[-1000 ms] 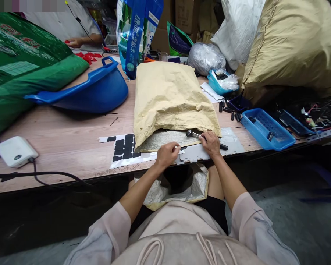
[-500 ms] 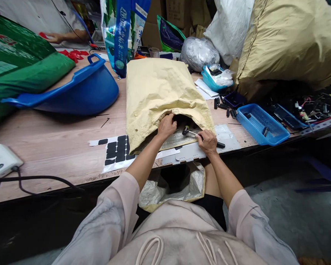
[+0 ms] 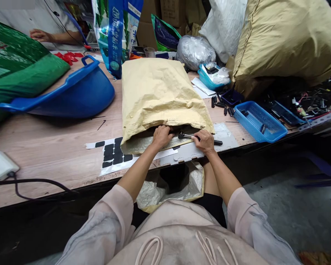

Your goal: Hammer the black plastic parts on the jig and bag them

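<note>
A tan paper-like sack (image 3: pixel 160 88) lies on the table with its mouth towards me, its silvery lining showing. My left hand (image 3: pixel 162 137) reaches into that mouth, palm down; its fingertips are hidden inside the dark opening. At the right side of the mouth, my right hand (image 3: pixel 204 141) is closed around a thin silver rod (image 3: pixel 187 136) with a black head and a black handle end. The head points left into the opening, while the handle sticks out to the right. A second sack (image 3: pixel 151 193), open and silver-lined, sits on my lap below the table edge.
A sheet of black stickers (image 3: pixel 114 152) lies left of the sack. Further left are a blue basin (image 3: pixel 71 94) and a white box with a cable (image 3: pixel 1 165). To the right stand a blue basket (image 3: pixel 260 121) and small black parts. Another person's hand (image 3: pixel 42 35) shows at far left.
My left hand has moved from the sack's upper rim down into its mouth, and the rim has dropped lower. My right hand still holds the rod, whose head is slightly further left.
</note>
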A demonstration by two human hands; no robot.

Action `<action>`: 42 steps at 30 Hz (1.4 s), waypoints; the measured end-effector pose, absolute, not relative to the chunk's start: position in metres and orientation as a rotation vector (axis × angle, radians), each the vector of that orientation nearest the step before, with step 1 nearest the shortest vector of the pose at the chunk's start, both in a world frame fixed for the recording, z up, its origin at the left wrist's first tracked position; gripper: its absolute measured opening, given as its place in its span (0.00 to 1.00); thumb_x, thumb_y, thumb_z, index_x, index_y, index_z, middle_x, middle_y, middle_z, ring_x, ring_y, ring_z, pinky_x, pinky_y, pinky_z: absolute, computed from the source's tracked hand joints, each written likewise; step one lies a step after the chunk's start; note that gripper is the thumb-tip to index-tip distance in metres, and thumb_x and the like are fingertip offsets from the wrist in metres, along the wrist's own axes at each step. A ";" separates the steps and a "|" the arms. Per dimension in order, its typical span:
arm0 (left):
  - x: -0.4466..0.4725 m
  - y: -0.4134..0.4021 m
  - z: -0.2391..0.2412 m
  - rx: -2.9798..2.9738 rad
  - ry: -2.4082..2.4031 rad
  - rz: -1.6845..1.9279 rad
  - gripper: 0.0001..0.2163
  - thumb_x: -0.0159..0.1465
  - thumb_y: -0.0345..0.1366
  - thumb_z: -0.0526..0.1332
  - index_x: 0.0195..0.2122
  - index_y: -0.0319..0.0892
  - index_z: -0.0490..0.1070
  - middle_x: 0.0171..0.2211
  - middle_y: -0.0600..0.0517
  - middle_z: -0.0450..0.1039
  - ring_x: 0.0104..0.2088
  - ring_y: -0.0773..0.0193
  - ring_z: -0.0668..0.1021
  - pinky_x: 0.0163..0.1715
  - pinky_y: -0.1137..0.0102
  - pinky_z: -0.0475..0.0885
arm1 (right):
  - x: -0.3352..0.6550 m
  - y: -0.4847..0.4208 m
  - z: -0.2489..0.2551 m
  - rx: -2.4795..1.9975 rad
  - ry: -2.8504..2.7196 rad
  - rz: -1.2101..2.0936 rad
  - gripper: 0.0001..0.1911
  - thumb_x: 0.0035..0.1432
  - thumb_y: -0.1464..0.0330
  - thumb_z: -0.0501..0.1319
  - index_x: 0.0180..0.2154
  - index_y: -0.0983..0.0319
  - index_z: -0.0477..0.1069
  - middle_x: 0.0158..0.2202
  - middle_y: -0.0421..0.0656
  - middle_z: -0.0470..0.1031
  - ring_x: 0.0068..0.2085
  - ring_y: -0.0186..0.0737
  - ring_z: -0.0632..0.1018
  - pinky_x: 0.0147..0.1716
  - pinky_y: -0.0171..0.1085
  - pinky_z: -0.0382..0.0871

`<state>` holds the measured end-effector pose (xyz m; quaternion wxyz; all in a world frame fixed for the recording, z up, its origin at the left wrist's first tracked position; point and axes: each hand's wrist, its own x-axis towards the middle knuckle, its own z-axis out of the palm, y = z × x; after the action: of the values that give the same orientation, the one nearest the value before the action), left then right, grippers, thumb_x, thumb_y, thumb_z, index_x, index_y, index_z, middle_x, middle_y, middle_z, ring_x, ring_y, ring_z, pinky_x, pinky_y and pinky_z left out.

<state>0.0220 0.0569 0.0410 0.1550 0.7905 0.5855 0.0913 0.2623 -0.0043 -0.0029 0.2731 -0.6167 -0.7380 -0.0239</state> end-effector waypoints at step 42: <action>0.003 0.026 0.014 1.925 1.642 0.592 0.07 0.61 0.41 0.71 0.40 0.51 0.82 0.45 0.54 0.79 0.51 0.53 0.73 0.53 0.60 0.63 | 0.225 -0.016 0.029 -1.568 -1.970 0.138 0.14 0.70 0.60 0.59 0.37 0.57 0.81 0.35 0.44 0.81 0.38 0.41 0.80 0.38 0.37 0.68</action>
<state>0.0031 0.0262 0.0142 0.2683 0.7136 0.6087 0.2195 0.2249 -0.0162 0.0285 0.3052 -0.5921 -0.7440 0.0523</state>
